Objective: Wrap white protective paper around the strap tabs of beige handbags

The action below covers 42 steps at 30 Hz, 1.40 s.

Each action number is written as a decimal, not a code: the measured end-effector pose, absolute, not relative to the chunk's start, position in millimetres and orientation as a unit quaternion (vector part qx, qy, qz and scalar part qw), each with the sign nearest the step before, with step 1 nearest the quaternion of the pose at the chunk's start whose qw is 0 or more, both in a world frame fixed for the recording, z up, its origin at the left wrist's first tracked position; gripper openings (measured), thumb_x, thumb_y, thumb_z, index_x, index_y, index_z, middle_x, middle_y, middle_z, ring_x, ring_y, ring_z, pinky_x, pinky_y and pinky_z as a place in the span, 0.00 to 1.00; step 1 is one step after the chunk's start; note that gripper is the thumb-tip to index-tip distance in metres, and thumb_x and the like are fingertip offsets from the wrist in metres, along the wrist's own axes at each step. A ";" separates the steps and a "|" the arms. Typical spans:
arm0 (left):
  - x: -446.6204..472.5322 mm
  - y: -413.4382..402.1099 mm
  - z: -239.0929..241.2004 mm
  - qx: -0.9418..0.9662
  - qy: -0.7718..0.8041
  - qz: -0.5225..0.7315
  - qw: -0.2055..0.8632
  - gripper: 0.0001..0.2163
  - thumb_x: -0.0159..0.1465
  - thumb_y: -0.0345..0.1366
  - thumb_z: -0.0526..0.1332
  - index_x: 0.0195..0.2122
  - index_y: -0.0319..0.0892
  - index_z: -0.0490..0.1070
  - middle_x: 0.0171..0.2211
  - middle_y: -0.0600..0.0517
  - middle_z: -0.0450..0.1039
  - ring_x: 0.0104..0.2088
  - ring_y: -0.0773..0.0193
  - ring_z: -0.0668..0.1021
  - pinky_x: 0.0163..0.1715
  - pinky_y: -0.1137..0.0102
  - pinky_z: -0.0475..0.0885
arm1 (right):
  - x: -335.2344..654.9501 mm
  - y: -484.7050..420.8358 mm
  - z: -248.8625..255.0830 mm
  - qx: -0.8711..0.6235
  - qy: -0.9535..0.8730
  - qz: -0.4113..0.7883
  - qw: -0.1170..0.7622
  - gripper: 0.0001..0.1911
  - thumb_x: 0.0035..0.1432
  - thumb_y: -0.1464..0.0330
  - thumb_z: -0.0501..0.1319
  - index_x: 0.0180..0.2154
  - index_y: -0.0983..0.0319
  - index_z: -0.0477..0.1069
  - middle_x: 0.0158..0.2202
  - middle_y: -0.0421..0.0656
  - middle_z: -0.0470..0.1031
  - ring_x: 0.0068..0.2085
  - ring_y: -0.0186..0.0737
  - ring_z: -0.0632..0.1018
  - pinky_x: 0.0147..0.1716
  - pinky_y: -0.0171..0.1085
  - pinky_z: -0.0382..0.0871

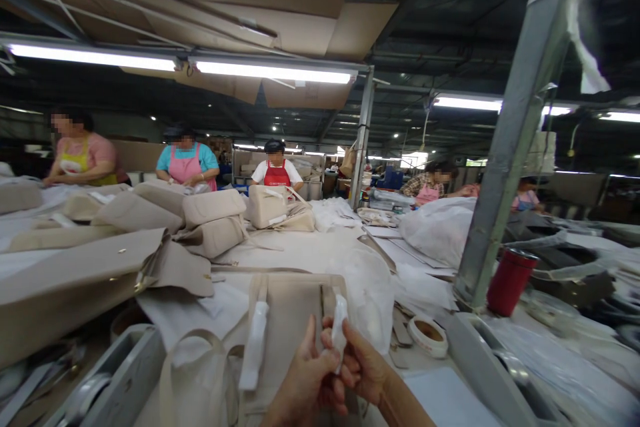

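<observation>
My left hand (304, 383) and my right hand (364, 365) meet low in the middle of the view, both pinched on a white wrap (339, 323) around the right strap of a beige bag (291, 320) lying flat in front of me. The bag's left strap carries another white wrap (255, 343). Clear plastic film (367, 290) lies just right of the bag.
Several beige bags (210, 220) are piled on the long white table. A tape roll (428, 335) and a red cup (510, 280) sit right of my hands beside a grey metal post (505, 147). Several people in aprons work at the far side (186, 163).
</observation>
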<state>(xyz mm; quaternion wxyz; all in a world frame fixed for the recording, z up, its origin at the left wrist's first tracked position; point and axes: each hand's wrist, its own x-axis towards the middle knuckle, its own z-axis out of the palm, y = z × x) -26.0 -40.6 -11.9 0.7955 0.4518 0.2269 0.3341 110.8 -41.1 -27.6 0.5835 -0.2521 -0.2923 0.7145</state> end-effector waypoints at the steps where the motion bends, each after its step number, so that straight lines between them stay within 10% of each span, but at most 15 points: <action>1: -23.6 -41.7 -11.6 0.469 0.243 0.343 0.777 0.52 0.58 0.43 0.62 0.65 0.43 0.15 0.22 0.53 0.75 0.15 0.68 0.71 0.15 0.76 0.67 | 109.7 -42.1 -24.7 -0.257 -0.287 0.719 0.579 0.31 0.42 0.46 0.70 0.37 0.63 0.71 0.22 0.34 0.72 0.10 0.18 0.54 0.09 0.24 0.37; 5: -10.0 -43.4 -17.6 0.517 0.313 0.381 0.699 0.52 0.58 0.47 0.60 0.65 0.39 0.15 0.14 0.58 0.69 0.11 0.66 0.68 0.11 0.76 0.62 | 103.5 -49.1 -18.7 -0.298 -0.277 0.700 0.588 0.38 0.39 0.39 0.66 0.42 0.61 0.67 0.23 0.35 0.73 0.11 0.25 0.65 0.08 0.25 0.45; 11: -4.9 -44.3 -22.8 0.527 0.321 0.414 0.670 0.58 0.52 0.59 0.60 0.66 0.34 0.18 0.12 0.58 0.68 0.09 0.66 0.66 0.08 0.76 0.59 | 95.6 -60.2 -11.4 -0.380 -0.330 0.633 0.589 0.46 0.38 0.55 0.75 0.55 0.61 0.59 0.23 0.35 0.75 0.11 0.26 0.65 0.09 0.26 0.52; 22: -27.9 -34.3 -17.2 0.516 0.242 0.290 0.769 0.56 0.53 0.50 0.64 0.66 0.35 0.18 0.20 0.50 0.76 0.14 0.67 0.70 0.14 0.78 0.59 | 101.4 -64.7 -10.0 -0.346 -0.360 0.647 0.577 0.28 0.39 0.69 0.68 0.46 0.61 0.69 0.28 0.41 0.77 0.14 0.25 0.66 0.12 0.25 0.52; 28: -74.3 -21.0 20.8 0.591 0.403 0.415 0.562 0.47 0.54 0.64 0.52 0.65 0.31 0.49 0.12 0.58 0.65 0.09 0.69 0.60 0.11 0.74 0.51 | 134.1 -77.2 -6.6 -0.500 -0.464 0.505 0.529 0.24 0.44 0.60 0.65 0.44 0.63 0.74 0.13 0.33 0.65 0.14 0.27 0.60 0.14 0.27 0.49; 33: -144.1 -15.2 32.8 0.572 0.512 0.483 0.420 0.32 0.51 0.56 0.58 0.49 0.36 0.68 0.24 0.55 0.68 0.22 0.66 0.70 0.22 0.72 0.64 | 166.7 -90.2 -13.3 -0.625 -0.440 0.357 0.538 0.18 0.42 0.56 0.63 0.31 0.62 0.74 0.30 0.43 0.75 0.26 0.35 0.73 0.17 0.29 0.59; 42: -155.0 -46.7 -16.9 0.554 0.568 0.374 0.481 0.17 0.52 0.52 0.60 0.32 0.42 0.68 0.19 0.59 0.60 0.20 0.67 0.64 0.22 0.73 0.56 | 130.7 -95.2 -21.6 -0.612 -0.465 0.408 0.493 0.19 0.52 0.50 0.62 0.34 0.60 0.73 0.26 0.42 0.74 0.25 0.40 0.75 0.16 0.33 0.64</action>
